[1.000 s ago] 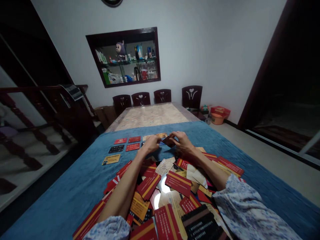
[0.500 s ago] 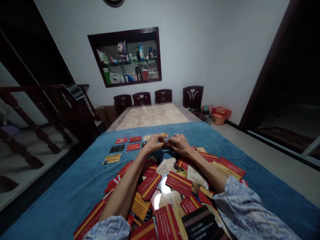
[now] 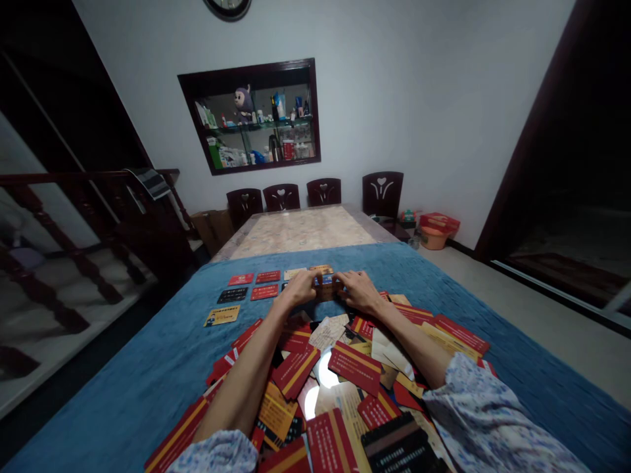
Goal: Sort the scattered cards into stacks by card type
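Note:
A brownish card (image 3: pixel 326 292) lies low between my two hands, its face small and hard to read. My left hand (image 3: pixel 302 286) has bent fingers at the card's left edge. On the opposite edge are the curled fingers of my right hand (image 3: pixel 359 288). Just beyond shows a blue card (image 3: pixel 324 279), partly covered by fingers. Rows of cards lie left of my hands, among them a red card (image 3: pixel 265 292), a black card (image 3: pixel 233 295) and a yellow card (image 3: pixel 222 316). Under my forearms spreads a loose heap of cards (image 3: pixel 353 368), mostly red.
A blue cloth (image 3: pixel 162 355) covers the near part of the table; the patterned tabletop (image 3: pixel 305 226) shows beyond it. Chairs (image 3: pixel 383 192) stand at the far end. A wooden railing (image 3: pixel 64 177) is at left, an orange bucket (image 3: pixel 432 238) at right.
My hands have moved slightly apart, and the blue card and brownish card between them show more clearly. The view has tilted up a little. The heap looks the same.

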`<act>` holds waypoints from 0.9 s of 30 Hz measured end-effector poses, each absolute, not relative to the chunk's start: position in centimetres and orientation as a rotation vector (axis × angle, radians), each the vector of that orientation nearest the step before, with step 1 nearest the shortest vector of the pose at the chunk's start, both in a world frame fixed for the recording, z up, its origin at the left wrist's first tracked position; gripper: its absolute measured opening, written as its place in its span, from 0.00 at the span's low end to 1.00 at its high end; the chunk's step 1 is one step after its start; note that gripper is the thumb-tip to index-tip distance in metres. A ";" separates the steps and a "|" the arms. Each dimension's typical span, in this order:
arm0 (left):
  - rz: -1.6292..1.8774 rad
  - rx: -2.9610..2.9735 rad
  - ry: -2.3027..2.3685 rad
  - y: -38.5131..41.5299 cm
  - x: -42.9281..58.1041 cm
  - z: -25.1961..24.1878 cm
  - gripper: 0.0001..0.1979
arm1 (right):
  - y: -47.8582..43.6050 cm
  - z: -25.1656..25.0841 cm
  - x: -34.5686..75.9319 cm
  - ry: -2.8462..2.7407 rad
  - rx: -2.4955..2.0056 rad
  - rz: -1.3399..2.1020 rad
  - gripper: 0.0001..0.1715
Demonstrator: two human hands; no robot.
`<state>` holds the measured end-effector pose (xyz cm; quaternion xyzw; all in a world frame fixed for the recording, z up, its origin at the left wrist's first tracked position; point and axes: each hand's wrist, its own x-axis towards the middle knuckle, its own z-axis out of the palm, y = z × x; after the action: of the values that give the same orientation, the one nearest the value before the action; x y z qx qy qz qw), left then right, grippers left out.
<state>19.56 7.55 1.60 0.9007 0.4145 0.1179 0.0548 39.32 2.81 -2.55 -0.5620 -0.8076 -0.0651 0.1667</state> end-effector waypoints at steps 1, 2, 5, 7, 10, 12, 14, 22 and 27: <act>0.343 2.742 1.283 7.4 19.6 1.6 0.19 | 2.8 -2.5 39.3 -2.302 -1.617 -0.179 0.23; 0.325 2.748 1.305 7.3 19.6 1.7 0.19 | 2.7 -2.5 39.3 -2.306 -1.633 -0.171 0.23; 0.235 2.757 1.379 6.6 20.0 1.9 0.20 | 2.7 -2.6 39.2 -2.323 -1.659 -0.139 0.24; 0.148 2.749 1.419 5.9 20.4 2.0 0.23 | 2.7 -2.7 39.2 -2.327 -1.659 -0.120 0.25; 0.048 2.720 1.466 5.0 21.1 2.0 0.27 | 3.0 -3.0 39.3 -2.324 -1.645 -0.094 0.24; 0.044 2.701 1.494 4.7 21.4 1.8 0.27 | 3.2 -3.3 39.4 -2.321 -1.635 -0.080 0.23; 0.063 2.692 1.505 4.6 21.5 1.6 0.27 | 3.3 -3.5 39.5 -2.320 -1.633 -0.073 0.25; 0.061 2.714 1.491 4.7 21.6 1.2 0.27 | 3.7 -3.7 39.7 -2.350 -1.631 -0.109 0.32; 0.036 2.693 1.451 4.9 21.5 1.2 0.26 | 3.9 -4.0 39.9 -2.384 -1.596 -0.153 0.30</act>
<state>21.54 4.86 1.23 0.8795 0.4739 0.0118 0.0414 39.89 3.93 -3.99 -0.5506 -0.8223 -0.0526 0.1340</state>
